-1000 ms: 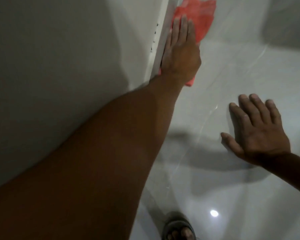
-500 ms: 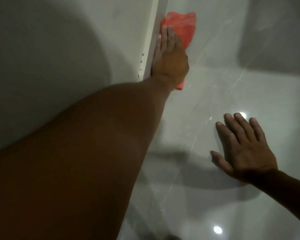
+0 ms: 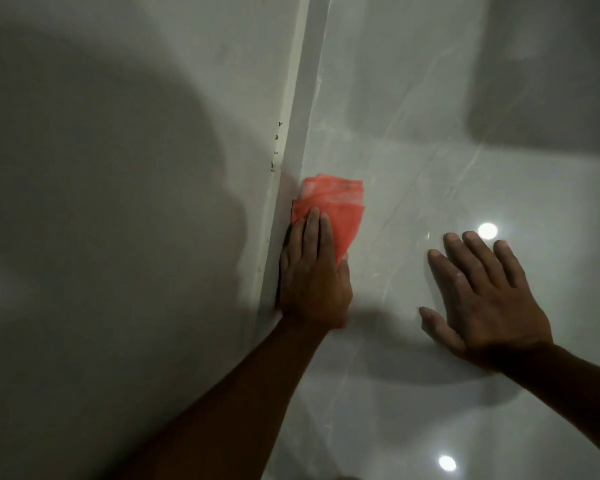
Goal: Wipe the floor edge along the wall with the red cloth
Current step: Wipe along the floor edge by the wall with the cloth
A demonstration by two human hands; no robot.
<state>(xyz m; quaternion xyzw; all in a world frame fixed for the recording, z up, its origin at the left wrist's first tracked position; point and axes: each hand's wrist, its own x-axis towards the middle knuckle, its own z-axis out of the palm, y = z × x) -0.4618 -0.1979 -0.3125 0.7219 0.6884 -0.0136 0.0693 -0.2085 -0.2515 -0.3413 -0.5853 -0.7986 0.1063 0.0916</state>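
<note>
glossy grey floor [image 3: 430, 140], wall [image 3: 118, 202], skirting [image 3: 302, 98]

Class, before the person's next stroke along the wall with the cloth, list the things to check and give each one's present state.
1. Red cloth lies under the left hand: ok.
2. Cloth edge meets the skirting at the wall base: ok.
3. Right hand is flat on the floor as a brace, apart from the cloth: ok.
4. Floor edge ahead is free of objects: ok.
5. Dirt left along the edge: cannot tell.
6. Cloth clean enough underneath: cannot tell.
</note>
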